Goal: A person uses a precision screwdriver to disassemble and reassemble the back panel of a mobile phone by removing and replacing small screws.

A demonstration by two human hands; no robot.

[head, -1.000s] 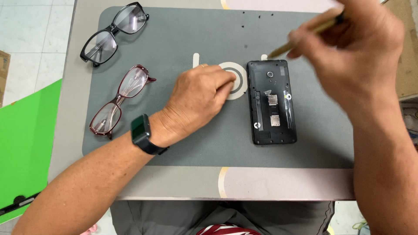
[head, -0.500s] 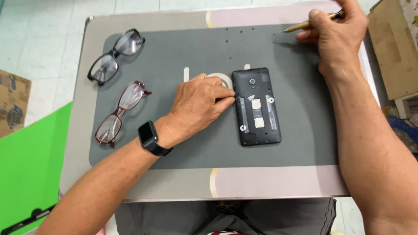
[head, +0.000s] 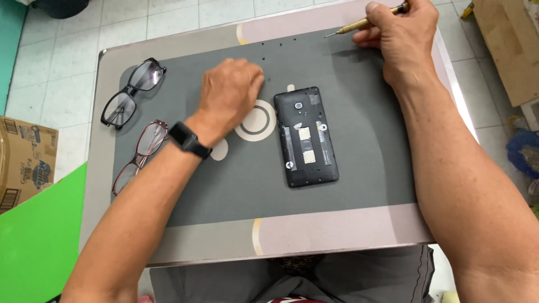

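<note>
The phone (head: 306, 136) lies face down at the middle of the grey mat (head: 359, 185), back cover off, its inner frame and card slots exposed. The right hand (head: 401, 36), at the table's far right corner, is closed around a brass screwdriver (head: 365, 24), tip pointing left over the mat. The left hand (head: 230, 92) rests loosely curled on the mat just left of the phone, fingertips pressed together near a row of small dark screws (head: 264, 59); whether it pinches 1 cannot be told. Good practice here: keep loose screws grouped on the mat, well away from its edges. 2 pairs of glasses (head: 132, 92) lie along the left edge. No container is in use; a cardboard box (head: 25, 160) stands on the floor, contents hidden.
</note>
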